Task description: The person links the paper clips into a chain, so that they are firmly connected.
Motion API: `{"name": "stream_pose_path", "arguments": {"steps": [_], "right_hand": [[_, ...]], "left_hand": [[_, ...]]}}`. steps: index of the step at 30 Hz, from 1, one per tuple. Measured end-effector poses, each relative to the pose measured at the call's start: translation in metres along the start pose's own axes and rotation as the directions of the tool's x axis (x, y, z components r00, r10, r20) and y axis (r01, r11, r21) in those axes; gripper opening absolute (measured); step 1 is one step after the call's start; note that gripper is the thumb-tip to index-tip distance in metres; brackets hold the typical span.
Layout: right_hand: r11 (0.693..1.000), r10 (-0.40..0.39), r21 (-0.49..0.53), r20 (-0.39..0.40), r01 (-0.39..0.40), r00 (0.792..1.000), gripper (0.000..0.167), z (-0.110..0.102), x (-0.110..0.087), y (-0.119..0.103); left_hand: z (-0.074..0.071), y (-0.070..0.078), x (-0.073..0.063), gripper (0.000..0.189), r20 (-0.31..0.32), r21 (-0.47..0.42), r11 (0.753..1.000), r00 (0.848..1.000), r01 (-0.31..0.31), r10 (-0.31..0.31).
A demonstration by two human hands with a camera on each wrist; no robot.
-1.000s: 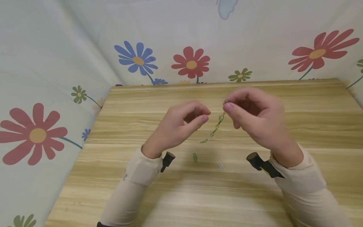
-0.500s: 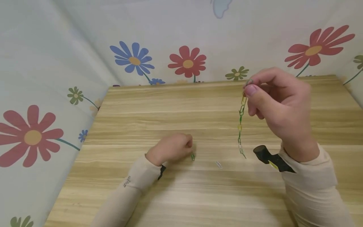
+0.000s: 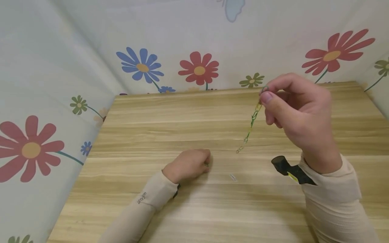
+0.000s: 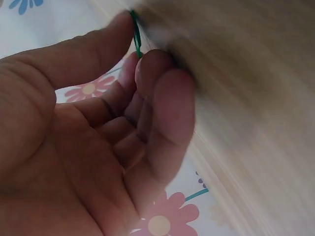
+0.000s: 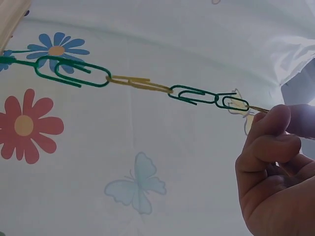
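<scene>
The right hand (image 3: 299, 113) pinches the top of a hanging paperclip chain (image 3: 250, 126), while the left hand (image 3: 188, 165), down on the table (image 3: 194, 209), pinches a green paperclip (image 4: 136, 39).

We wear close-fitting, cream-beige long sleeves on both arms, the left sleeve (image 3: 138, 211) and the right sleeve (image 3: 334, 199), each ending at the wrist so that our hands are bare. The left sleeve carries a small line of dark lettering near the cuff, too small to read. A black camera mount (image 3: 287, 167) juts from under our right wrist, with a small yellow-green mark on it. A smaller black piece (image 3: 176, 190) shows at our left cuff.
</scene>
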State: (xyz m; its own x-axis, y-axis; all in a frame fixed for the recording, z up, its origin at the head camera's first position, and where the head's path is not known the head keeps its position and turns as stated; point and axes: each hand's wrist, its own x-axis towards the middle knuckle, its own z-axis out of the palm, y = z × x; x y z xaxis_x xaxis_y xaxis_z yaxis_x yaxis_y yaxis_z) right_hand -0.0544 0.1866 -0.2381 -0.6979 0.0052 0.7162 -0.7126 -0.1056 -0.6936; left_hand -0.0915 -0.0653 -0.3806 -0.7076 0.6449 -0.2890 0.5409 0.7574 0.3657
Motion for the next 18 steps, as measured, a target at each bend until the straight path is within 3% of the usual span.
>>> {"name": "stream_pose_path", "arguments": {"steps": [2, 5, 11, 18], "right_hand": [[1.000, 0.007, -0.008, 0.003, -0.007, 1.000, 0.012, 0.001, -0.001, 0.000], [1.000, 0.014, -0.015, 0.012, -0.014, 1.000, 0.011, 0.001, -0.001, -0.001], [1.000, 0.018, 0.002, 0.047, -0.018, 0.999, 0.007, 0.002, 0.000, -0.001], [1.000, 0.029, -0.015, 0.084, -0.028, 0.996, 0.009, 0.003, 0.000, -0.001]], "left_hand": [[0.001, -0.001, 0.000, 0.003, -0.022, 0.011, 0.999, 0.999, -0.035, 0.036], [0.001, -0.002, 0.001, 0.010, -0.041, 0.012, 0.997, 0.997, -0.070, 0.070], [-0.005, -0.006, 0.002, 0.021, -0.050, -0.095, 0.992, 0.996, -0.084, 0.080], [-0.021, -0.010, 0.000, 0.010, -0.130, -0.147, 0.978, 0.983, -0.150, 0.131]]}}
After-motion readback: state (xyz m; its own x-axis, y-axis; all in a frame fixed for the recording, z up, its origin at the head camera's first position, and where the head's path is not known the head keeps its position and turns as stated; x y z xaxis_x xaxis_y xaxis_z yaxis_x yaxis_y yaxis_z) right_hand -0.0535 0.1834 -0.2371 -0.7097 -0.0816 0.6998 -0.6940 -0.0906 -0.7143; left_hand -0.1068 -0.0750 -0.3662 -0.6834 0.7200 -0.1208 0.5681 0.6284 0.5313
